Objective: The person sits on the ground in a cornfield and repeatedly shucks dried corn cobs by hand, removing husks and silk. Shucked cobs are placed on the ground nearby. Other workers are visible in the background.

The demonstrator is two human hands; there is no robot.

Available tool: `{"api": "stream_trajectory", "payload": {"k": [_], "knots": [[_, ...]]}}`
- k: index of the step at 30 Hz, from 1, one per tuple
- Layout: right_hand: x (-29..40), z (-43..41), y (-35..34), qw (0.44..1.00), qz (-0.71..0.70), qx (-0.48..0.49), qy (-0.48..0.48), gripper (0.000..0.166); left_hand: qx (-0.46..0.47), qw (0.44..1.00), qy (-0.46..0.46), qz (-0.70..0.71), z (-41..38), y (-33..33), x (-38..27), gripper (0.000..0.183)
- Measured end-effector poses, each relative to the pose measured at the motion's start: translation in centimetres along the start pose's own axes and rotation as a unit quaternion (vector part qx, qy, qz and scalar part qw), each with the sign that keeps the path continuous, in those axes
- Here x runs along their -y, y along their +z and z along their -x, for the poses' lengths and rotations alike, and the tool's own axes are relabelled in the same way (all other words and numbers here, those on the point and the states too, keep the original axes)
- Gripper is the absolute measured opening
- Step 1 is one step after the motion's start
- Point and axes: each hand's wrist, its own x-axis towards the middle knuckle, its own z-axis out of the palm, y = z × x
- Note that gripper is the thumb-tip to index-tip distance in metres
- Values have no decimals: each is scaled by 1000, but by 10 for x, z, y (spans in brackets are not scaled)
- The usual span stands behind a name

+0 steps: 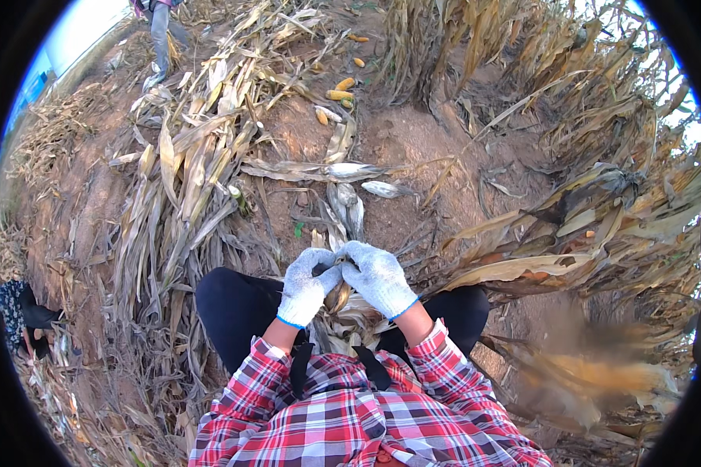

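Observation:
Both of my hands wear white knit gloves with blue cuff edges and meet in front of my knees. My left hand point(309, 285) and my right hand point(378, 279) pinch the tip of a dry, brownish corn ear in its husk point(337, 296), which hangs between them. Just beyond my fingers, husked ears point(347, 201) in pale dry leaves lie on the soil. Another pale ear in its husk point(384, 189) rests to their right. Farther ahead lie several bare yellow corn cobs point(340, 94).
Cut dry corn stalks point(169, 175) are heaped on the left. Standing dry corn plants point(590, 117) line the right. One person point(160, 41) stands at the upper left; part of another person point(20, 315) shows at the left edge. Something blurred point(596, 373) is at the lower right.

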Motion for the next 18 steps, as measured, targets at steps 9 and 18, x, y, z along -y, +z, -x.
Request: {"api": "stream_trajectory", "payload": {"k": [9,18], "knots": [[-2,9,21,990,-78,-70,93,19,48,996,38,-62,-7,-6,-13,20],[-37,-3,20,840,-458,-116,267,10,63,992,-8,112,-5,-3,-15,18]]}}
